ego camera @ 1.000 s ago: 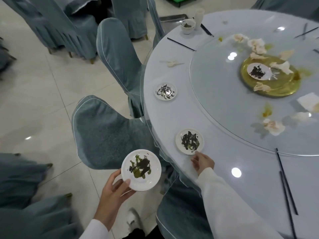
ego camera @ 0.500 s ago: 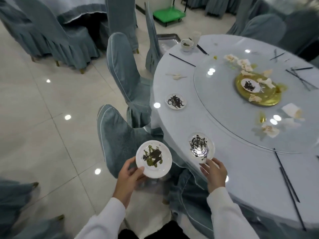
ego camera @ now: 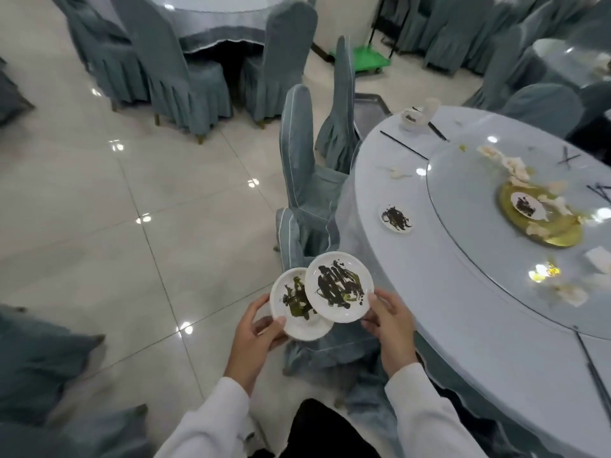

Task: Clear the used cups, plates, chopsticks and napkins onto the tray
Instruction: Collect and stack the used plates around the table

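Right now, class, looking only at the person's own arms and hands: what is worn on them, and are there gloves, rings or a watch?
Both arms wear long, plain white sleeves that end at the wrists. The left hand and right hand are bare: no gloves, and no ring or watch shows. The fabric looks smooth, with no visible pattern or marking.

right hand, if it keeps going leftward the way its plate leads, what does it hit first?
Likely the left hand's plate: the right hand holds its plate already overlapping that one's rim. Whether they touch is unclear.
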Demonstrator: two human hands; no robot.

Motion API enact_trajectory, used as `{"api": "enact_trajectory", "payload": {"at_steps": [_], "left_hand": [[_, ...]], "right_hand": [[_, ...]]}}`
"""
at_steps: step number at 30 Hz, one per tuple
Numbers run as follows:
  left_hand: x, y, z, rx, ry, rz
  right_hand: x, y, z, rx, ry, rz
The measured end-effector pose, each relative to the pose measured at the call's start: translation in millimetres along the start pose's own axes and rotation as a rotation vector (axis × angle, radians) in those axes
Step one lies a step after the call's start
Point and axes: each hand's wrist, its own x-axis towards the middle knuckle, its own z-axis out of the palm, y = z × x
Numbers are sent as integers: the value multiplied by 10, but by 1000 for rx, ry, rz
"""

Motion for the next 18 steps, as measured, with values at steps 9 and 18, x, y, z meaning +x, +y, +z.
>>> {"api": "enact_trajectory", "payload": {"at_steps": [9, 18], "left_hand": [[151, 393, -703, -58, 56, 62], [775, 937, -1076, -34, 91, 99]], "right_hand": [[95, -35, 1036, -22, -125, 12], [634, -68, 2218, -158, -337, -24]]}}
